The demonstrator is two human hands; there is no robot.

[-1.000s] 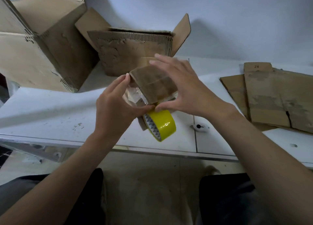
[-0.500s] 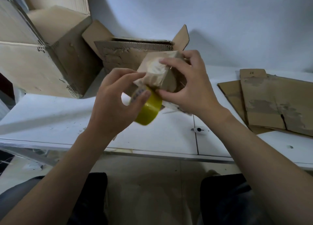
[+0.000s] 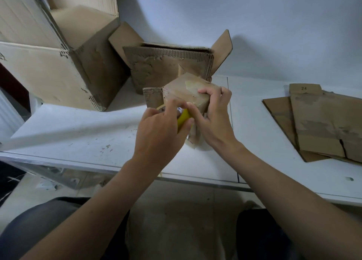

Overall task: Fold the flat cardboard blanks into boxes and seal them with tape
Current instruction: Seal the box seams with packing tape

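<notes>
Along the left end of the table [image 3: 78, 134] stands a big box [image 3: 58, 73] with its top open, and just beside it is a lower open box [image 3: 166, 69] with its flaps raised and its front skin torn.

Nearer me, my left hand [image 3: 160, 134] is curled round a yellow tape roll [image 3: 183, 119], which is pressed against the near face of the small box [image 3: 186, 89]. That box is in front of the open box, over the middle of the table. I cannot tell whether its hanging lower flap touches the surface.

My right hand [image 3: 213, 122] is clamped on the small box, with the fingers hooked over its top far edge and the thumb down by the roll.

I judge the box to be light and stiff across its panels but weak along the creases, so I would hold it at the corners and edges. Squeezing the middle of a face would probably buckle it. Its paper skin looks scuffed and peeling, so the tape may grip poorly and will likely need firm rubbing down. The loose tape is thin and sticky and could easily fold onto itself.

Well apart on the right lie the flat blanks [image 3: 325, 126], overlapping, the top one cracked at its near edge.
</notes>
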